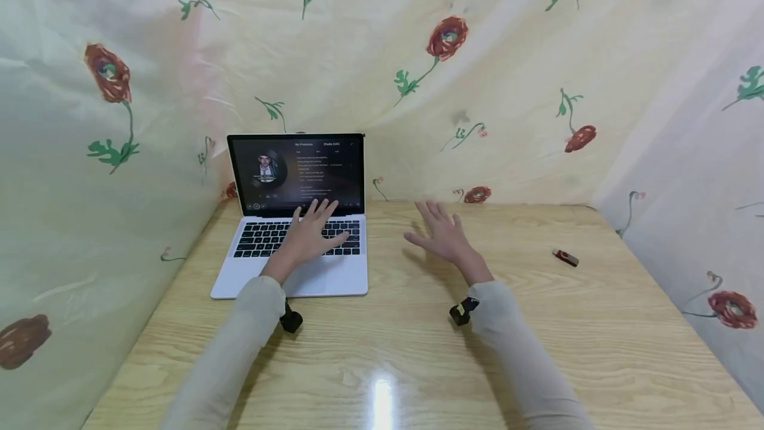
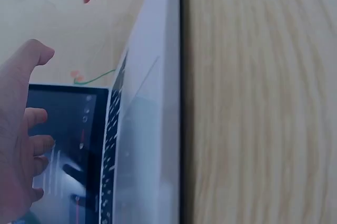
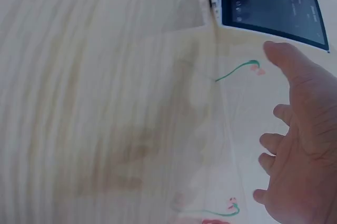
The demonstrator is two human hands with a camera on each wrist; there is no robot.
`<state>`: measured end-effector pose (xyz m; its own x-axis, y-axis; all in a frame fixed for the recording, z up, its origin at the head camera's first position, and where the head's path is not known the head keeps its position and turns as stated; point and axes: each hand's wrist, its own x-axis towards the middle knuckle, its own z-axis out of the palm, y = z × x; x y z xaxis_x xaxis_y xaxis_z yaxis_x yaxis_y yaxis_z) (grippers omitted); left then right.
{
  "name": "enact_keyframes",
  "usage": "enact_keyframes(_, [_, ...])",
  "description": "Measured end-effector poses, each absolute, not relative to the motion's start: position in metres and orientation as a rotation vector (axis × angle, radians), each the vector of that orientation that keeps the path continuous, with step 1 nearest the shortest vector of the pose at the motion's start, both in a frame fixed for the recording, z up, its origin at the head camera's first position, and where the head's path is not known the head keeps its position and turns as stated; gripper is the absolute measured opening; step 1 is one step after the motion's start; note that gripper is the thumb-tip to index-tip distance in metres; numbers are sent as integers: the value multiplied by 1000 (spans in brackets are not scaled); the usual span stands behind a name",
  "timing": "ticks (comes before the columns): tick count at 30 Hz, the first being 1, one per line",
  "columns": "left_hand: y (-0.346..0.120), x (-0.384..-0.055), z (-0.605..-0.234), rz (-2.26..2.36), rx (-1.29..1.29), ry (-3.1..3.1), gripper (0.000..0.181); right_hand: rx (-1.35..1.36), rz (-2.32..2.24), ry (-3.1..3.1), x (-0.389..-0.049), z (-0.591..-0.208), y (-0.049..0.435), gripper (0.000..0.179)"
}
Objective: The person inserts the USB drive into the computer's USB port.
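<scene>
An open silver laptop (image 1: 340, 277) stands at the left of the table, its lit screen (image 1: 328, 174) showing a music player with lyrics. My left hand (image 1: 307, 236) hovers over the keyboard with its fingers spread, holding nothing; the left wrist view shows a gap between that hand (image 2: 18, 139) and the keys (image 2: 110, 150). To the right of the laptop my right hand (image 1: 443, 234) is held above the table, fingers spread and nothing in it. Its shadow falls on the wood in the right wrist view, where the hand (image 3: 305, 139) appears at the right.
A small red and silver USB stick (image 1: 565, 257) lies on the right part of the wooden table (image 1: 382, 344). Flower-patterned cloth (image 1: 513, 85) hangs behind the table and along both sides. A small black camera is strapped at each wrist.
</scene>
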<state>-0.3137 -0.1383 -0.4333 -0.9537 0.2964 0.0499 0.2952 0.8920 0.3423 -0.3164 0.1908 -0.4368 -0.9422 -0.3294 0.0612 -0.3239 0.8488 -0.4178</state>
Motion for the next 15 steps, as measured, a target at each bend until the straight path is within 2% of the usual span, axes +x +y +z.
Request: enact_keyframes(15, [-207, -308, -420, 786, 225, 3012, 101, -582, -1008, 2754, -316, -437, 143, 90])
